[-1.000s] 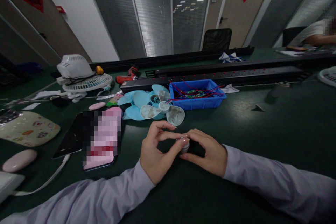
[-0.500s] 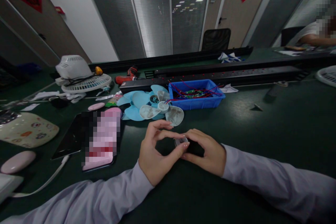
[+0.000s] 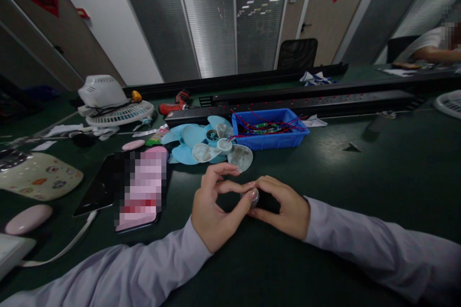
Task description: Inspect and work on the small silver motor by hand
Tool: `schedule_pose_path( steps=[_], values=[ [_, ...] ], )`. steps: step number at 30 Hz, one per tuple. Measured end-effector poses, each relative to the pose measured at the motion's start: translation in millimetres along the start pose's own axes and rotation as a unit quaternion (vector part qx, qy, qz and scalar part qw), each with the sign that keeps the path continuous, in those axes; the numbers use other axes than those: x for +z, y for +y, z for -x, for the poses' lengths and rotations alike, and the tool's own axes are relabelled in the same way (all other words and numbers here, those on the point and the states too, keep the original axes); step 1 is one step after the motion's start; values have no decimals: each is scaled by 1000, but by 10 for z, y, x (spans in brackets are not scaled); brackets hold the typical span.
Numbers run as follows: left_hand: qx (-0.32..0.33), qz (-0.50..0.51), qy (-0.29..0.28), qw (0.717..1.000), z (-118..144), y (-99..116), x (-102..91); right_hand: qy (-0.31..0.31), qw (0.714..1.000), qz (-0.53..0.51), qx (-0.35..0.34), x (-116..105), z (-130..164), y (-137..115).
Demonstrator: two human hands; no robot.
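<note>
A small round metal part (image 3: 255,198), silvery and partly hidden by my fingers, is held between both hands above the green table. My left hand (image 3: 217,213) pinches it between thumb and index finger, and its other fingers curve up and away. From the other side my right hand (image 3: 284,208) grips the same part with thumb and fingertips. Just beyond my hands lies a pile of light-blue fan blades (image 3: 187,138), with a dusty greyish fan blade (image 3: 240,156) on top, nearest my left fingers.
A blue bin (image 3: 277,142) holds red wires and green circuit boards. On the left are a phone (image 3: 142,187), a black tablet (image 3: 97,189), a patterned cream item (image 3: 54,180) and a white fan (image 3: 104,91). Behind stand a red drill (image 3: 176,104) and long black rails (image 3: 324,100). Another person (image 3: 432,50) sits far right.
The part has tilted between my fingers, so its round face shows less and its side more. My left thumb has shifted slightly up over it. Both hands stay in nearly the same place.
</note>
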State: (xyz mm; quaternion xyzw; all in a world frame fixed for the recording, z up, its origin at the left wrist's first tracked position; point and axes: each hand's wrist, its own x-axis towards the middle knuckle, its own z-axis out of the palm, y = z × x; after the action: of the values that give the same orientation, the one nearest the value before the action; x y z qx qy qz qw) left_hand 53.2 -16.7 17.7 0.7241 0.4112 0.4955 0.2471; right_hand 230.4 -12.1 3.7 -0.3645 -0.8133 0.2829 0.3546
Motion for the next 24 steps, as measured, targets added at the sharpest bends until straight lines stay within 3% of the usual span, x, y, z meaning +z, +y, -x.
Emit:
schedule_pose_path(
  steps=[7, 9, 13, 16, 19, 24],
  values=[
    [75, 29, 119, 990, -10, 21, -138, -7, 1000, 6, 12, -7, 11, 13],
    [41, 4, 89, 995, 55, -48, -254, -13, 1000, 5, 19, -11, 9, 13],
    [-81, -99, -54, 990, 241, -279, -497, -18, 999, 6, 28, -12, 7, 13],
    [-74, -148, -141, 976, 311, -406, -610, -14, 1000, 5, 27, -8, 8, 14],
    [-51, -166, -152, 973, 309, -444, -646, -16, 999, 4, 28, -13, 7, 10],
    [-103, -131, -132, 977, 264, -379, -579, -23, 999, 5, 30, -25, 0, -4]
  ],
)
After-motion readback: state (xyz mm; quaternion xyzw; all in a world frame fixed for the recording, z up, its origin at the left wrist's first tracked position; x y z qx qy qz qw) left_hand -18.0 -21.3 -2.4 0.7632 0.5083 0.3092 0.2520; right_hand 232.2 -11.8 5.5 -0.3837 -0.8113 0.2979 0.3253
